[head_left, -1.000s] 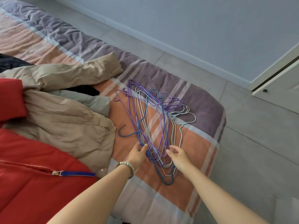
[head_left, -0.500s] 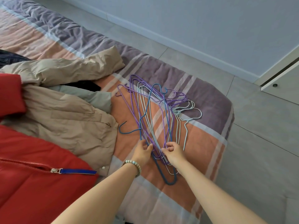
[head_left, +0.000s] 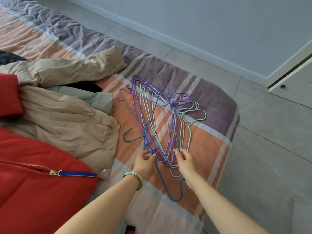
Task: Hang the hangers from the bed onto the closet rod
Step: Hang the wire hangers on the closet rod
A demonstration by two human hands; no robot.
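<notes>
Left hand (head_left: pixel 144 163): fingers (head_left: pixel 149 155) were curled in, and their tips pinched thin wires at the near left edge of the hangers.
Right hand (head_left: pixel 185 161): fingers (head_left: pixel 179 153) were bent and closed on a few wires at the near right edge of the heap; which wires exactly could not be told.
Hangers (head_left: pixel 162 125): a tangled heap of purple, blue and pale wire lay flat on the bed, fanning away beyond both sets of fingertips, with its near ends gathered between the two hands.
Blue hanger (head_left: pixel 162 181): one loop ran back from the fingers toward the wrists and lay between the forearms.
Bed (head_left: pixel 211 149): a striped orange, purple and white cover lay under the fingers and the heap.
Bracelet (head_left: pixel 135 176): pale beads sat on the left wrist, behind the fingers.
Beige jacket (head_left: pixel 67 125): crumpled, left of the left fingers, with its edge just beside a blue hook.
Red jacket (head_left: pixel 33 191): farther left still, zipper showing.
Floor (head_left: pixel 270 157): grey tiles lay right of the right fingers, past the bed's edge.
</notes>
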